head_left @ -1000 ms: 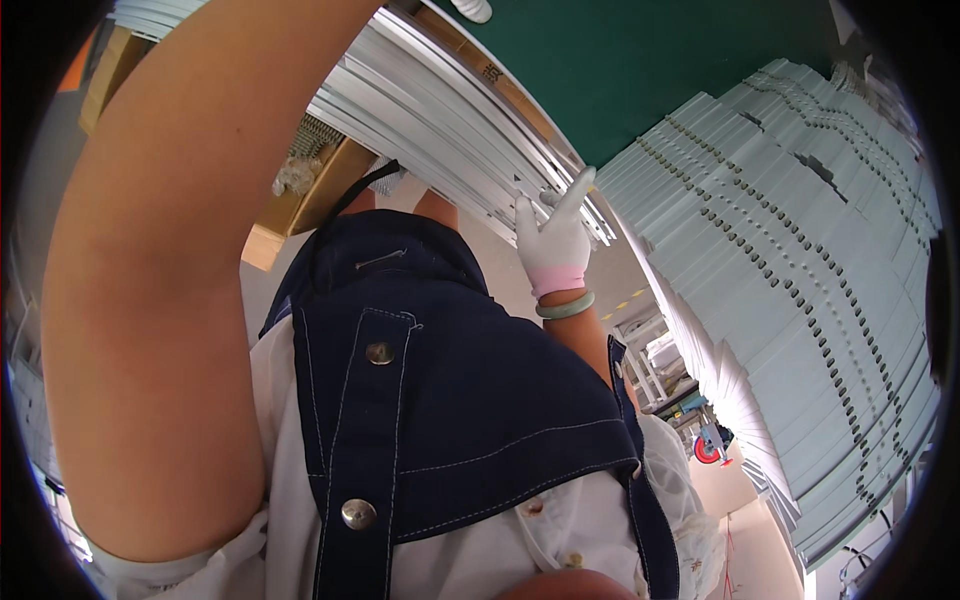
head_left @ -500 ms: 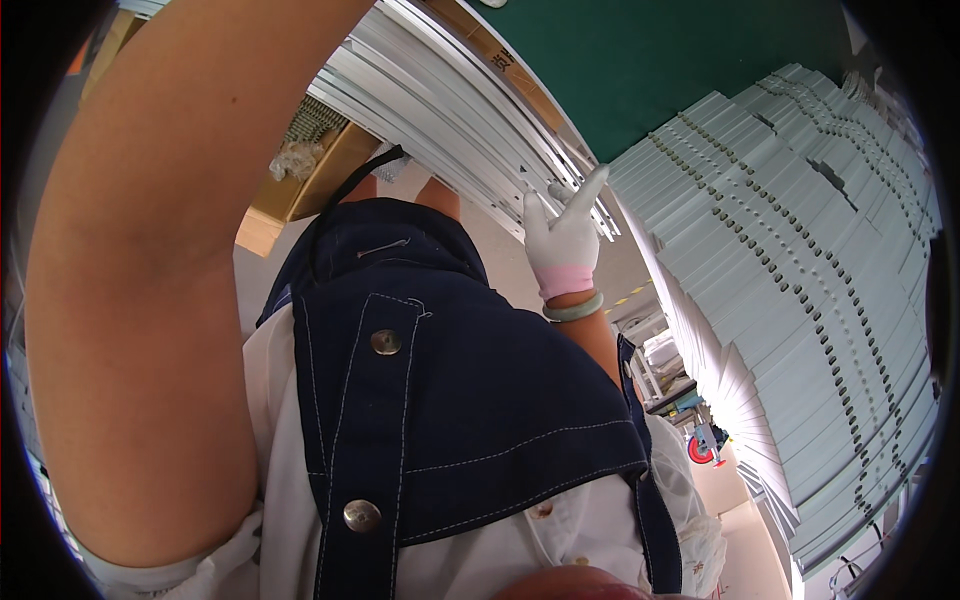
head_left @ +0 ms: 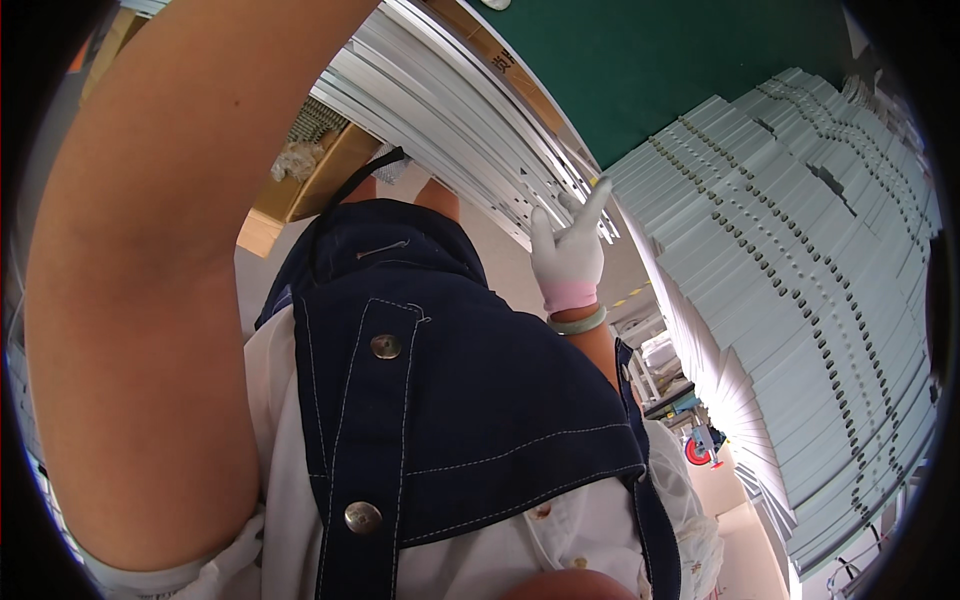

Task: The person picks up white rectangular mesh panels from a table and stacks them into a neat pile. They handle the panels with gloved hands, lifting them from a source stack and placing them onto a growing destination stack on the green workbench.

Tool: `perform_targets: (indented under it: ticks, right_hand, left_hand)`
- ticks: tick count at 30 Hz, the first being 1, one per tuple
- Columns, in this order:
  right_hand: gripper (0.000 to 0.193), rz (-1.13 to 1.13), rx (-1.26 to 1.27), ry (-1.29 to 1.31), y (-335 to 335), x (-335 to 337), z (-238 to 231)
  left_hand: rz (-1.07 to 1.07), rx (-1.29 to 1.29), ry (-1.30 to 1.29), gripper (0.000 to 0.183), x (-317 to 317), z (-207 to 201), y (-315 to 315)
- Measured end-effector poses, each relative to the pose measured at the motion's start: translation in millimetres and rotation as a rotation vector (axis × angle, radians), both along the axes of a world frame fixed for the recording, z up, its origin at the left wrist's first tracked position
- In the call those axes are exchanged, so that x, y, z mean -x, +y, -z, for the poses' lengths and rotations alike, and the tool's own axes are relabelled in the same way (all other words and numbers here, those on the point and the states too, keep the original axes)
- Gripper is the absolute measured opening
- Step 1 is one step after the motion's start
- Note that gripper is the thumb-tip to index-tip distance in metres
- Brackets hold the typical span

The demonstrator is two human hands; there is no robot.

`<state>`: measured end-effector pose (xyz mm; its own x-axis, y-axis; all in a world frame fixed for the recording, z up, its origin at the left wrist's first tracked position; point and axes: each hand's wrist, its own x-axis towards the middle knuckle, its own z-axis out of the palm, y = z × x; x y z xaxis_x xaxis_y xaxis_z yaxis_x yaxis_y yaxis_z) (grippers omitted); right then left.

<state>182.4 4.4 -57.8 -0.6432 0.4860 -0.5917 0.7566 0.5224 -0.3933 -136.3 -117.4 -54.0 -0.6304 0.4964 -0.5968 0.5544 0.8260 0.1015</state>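
Currently right hand (head_left: pixel 567 262), white glove, fingers spread, index touching edge of metal strips (head_left: pixel 450 110), nothing gripped. Left hand out of frame; progress unclear.

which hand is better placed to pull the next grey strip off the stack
Right, probably. The white-gloved right hand is raised at the end of the stack of long grey strips, fingers open beside them. The left arm reaches up past the frame's top edge, so its hand is out of view.

Your right hand (head_left: pixel 568 255), white-gloved, points its fingers toward one o'clock, index extended. Your bare left arm (head_left: pixel 150 300) sweeps up toward twelve o'clock, hand out of view.
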Motion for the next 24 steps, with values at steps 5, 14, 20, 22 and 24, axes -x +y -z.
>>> perform_targets:
  ticks: [5, 14, 20, 22, 24]
  right_hand:
    - [0.084, -0.093, -0.102, 0.090, 4.9, -10.6, 7.0]
    - [0.084, -0.126, -0.143, 0.035, 12.0, -8.5, -5.0]
    - [0.081, -0.114, -0.090, 0.063, 8.2, -3.9, -8.5]
    - [0.082, -0.152, -0.095, 0.030, 10.0, -3.4, -11.2]
    - [0.081, -0.133, -0.142, 0.023, 10.4, -5.8, -12.4]
  left_hand:
    - [-0.005, 0.077, -0.019, 0.126, 3.2, -1.3, 5.0]
    - [-0.001, 0.071, -0.003, 0.126, 2.9, 2.1, 4.6]
    - [0.009, 0.067, -0.016, 0.126, 4.7, -0.6, 4.2]
    - [0.014, 0.063, -0.025, 0.126, 4.5, -1.1, 3.4]
    - [0.016, 0.060, -0.025, 0.125, 4.4, -1.8, 3.2]
